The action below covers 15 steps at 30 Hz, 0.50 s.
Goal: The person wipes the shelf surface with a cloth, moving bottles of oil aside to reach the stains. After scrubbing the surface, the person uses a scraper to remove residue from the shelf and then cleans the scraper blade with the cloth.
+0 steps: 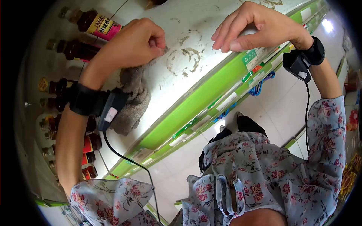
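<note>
My left hand (137, 42) is curled closed above the white shelf (162, 81). A tiny dark bit shows at its fingertips, too small to name. Below that wrist lies a crumpled grey-brown cloth (132, 101), partly hidden by my arm. Dark stains and ring marks (190, 56) mark the shelf between my hands. My right hand (254, 28) hangs over the shelf's front edge, fingers loosely bent and the thumb apart, with nothing in it. A bottle with a yellow and pink label (102, 25) stands just beyond my left hand.
Several dark sauce bottles and jars (88, 143) line the shelf's left side. Its front edge is a green strip (181, 105) with price tags (252, 59). Blue hanging items (257, 88) are below the edge. Black wrist devices (113, 109) trail cables along both arms.
</note>
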{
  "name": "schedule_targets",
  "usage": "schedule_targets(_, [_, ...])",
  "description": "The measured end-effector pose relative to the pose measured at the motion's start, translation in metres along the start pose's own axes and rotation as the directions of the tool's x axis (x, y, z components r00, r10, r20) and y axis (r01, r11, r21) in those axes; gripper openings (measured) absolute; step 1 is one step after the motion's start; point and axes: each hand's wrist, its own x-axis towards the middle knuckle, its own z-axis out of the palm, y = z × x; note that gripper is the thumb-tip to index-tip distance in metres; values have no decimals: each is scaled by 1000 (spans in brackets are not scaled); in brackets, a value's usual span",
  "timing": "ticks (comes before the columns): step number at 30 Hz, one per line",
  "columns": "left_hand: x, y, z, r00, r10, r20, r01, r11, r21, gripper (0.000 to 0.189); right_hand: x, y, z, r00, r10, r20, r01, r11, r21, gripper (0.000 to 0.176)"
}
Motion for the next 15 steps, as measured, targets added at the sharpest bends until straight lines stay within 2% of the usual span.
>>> schedule_targets(2, [-12,24,2,996,-41,74,42,999,-1,8,-1,0,-1,1000,13,-11,-13,1000,26,19])
schedule_targets(3, [-18,35,6,998,47,-29,-44,995,93,5,-1,0,-1,1000,15,-12,-15,999,29,19])
schedule_targets(6, [-15,25,5,998,57,-34,-56,998,30,5,-1,0,-1,1000,7,-7,-7,1000,-4,20])
schedule_targets(7, [-10,19,6,978,156,-139,-123,967,223,5,1,-3,0,1000,0,-8,0,1000,-23,20])
schedule_targets(10, [-13,17,7,997,-29,-76,27,999,-25,4,-2,-26,3,999,15,-46,-19,997,-76,20])
schedule_targets(11, [-21,27,8,999,3,-44,-5,999,-48,5,-2,-19,0,999,9,-35,-11,999,-52,20])
schedule_targets(13, [-26,33,11,991,101,-82,-99,995,29,4,0,1,-1,1000,-3,-1,3,1000,11,20])
schedule_targets(15, [-25,33,11,977,179,-115,-161,976,148,4,-1,-3,-3,1000,13,2,-12,999,-42,20])
